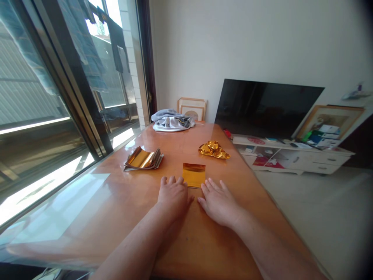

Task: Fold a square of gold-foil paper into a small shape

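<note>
My left grip [172,197] and right grip [219,203] lie open and empty beside the gold foil square [194,175]; one careless brush could skid it across the desk [210,249].

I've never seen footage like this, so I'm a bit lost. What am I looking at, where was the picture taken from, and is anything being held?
There is no machine here. This single picture comes from a camera worn on a person's head, looking forward and down, so the arms you see are that person's own.

The left hand and right hand lie flat on a glossy wooden table, and neither holds anything. Just ahead of the fingertips lies a square of gold foil.

Farther along the table are a stack of gold foil sheets on the left and a crumpled piece of gold foil on the right. A bundled grey-white cloth sits at the far end.
</note>
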{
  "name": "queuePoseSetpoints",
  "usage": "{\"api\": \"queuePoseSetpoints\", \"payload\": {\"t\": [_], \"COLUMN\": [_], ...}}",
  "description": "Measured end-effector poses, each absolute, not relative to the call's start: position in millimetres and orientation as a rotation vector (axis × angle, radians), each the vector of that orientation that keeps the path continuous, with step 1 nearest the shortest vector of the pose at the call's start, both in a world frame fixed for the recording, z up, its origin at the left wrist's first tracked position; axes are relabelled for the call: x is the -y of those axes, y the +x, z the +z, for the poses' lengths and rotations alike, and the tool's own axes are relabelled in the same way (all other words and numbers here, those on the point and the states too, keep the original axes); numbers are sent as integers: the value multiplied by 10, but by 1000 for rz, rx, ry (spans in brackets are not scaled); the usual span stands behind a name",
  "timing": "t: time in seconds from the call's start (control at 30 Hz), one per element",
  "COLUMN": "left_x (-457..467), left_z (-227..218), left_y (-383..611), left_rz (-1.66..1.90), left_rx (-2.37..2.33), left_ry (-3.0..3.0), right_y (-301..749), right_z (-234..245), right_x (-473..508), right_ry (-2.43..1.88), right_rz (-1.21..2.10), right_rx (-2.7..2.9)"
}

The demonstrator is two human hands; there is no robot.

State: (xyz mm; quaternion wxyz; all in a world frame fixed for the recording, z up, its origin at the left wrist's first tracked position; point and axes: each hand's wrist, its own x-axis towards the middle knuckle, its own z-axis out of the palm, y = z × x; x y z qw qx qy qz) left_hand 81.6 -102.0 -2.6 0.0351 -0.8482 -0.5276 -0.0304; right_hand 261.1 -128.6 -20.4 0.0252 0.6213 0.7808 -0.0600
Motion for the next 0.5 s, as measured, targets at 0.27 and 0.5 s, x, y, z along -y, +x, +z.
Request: {"api": "queuePoseSetpoints", "payload": {"t": [0.27,0.5], "left_x": [941,970], "left_z": [-34,-178], "left_y": [723,938], "left_rz": [-228,-409], "left_rx": [1739,1171], "left_ry": [-2456,-2871], "right_y": [2611,2606], "right_z": [-160,-218], "right_x": [1299,1281], "right_ry": [1936,1932], "right_rz": [-213,-250], "right_rx": [-2405,-2421]}}
